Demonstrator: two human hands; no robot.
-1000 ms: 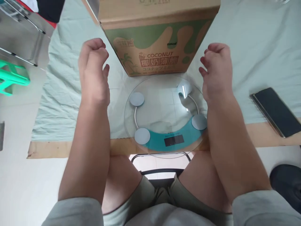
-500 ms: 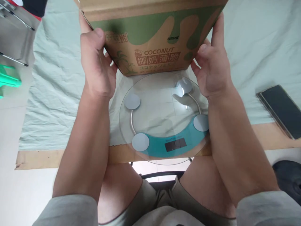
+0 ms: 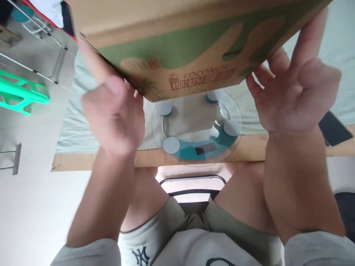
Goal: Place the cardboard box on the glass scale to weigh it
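- Left hand (image 3: pixel 115 111) and right hand (image 3: pixel 295 92) are gripping a large brown rectangular cardboard box (image 3: pixel 183 59) between them, one at each side.
- Fingers of the left hand are reaching along the box's left side, fingertips showing near its lower corner; blur is hiding their exact contact.
- Fingers of the right hand are pressing against the box's right side and lower edge, while the thumb is sticking out, clear of the cardboard.
- Between the hands, the box is showing green printed drips and the word COCONUT; its top is running out of view.
- Below the box and between the wrists, a round clear glass scale (image 3: pixel 194 125) is lying, its far rim covered by the box; whether the two are touching, one cannot tell.
- Nearest the forearms, the scale is showing a curved teal band (image 3: pixel 185 150) with a dark rectangular display (image 3: pixel 205 148).
- Pale green wrinkled cloth (image 3: pixel 80 129) is spreading beneath both hands, and a bare wooden table edge (image 3: pixel 249 149) is running across between the forearms.
- Just right of the right wrist, a dark flat phone (image 3: pixel 334 129) is resting across cloth and wood.
- Well left of the left hand, a bright green plastic stool (image 3: pixel 27 95) is standing.
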